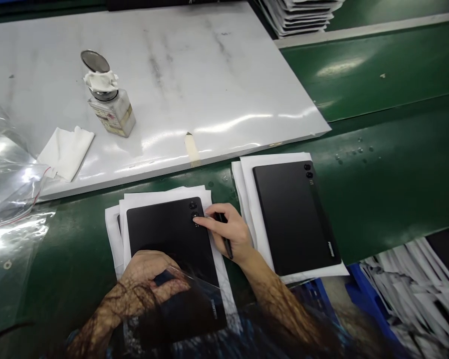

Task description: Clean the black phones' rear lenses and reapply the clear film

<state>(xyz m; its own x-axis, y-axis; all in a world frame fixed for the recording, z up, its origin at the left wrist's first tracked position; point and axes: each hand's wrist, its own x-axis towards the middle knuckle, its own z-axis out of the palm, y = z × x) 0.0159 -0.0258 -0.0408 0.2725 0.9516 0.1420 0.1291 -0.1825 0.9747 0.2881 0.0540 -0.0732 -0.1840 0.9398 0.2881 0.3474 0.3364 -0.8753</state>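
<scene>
On the left tablet (160, 227), atop white sheets (114, 244), the right hand (228, 232), curled round a black pen (228, 248) with one finger outstretched, should press only lightly beside the lenses (193, 205), while the left hand (153, 271), pinching clear film (200, 284), avoids creasing it.

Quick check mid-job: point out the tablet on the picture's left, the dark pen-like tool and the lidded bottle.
Tablet (187, 247): head view, bare part of its dark back.
Pen-like tool (228, 248): head view, its exposed lower end.
Lidded bottle (114, 113): head view, its squarish body.
</scene>
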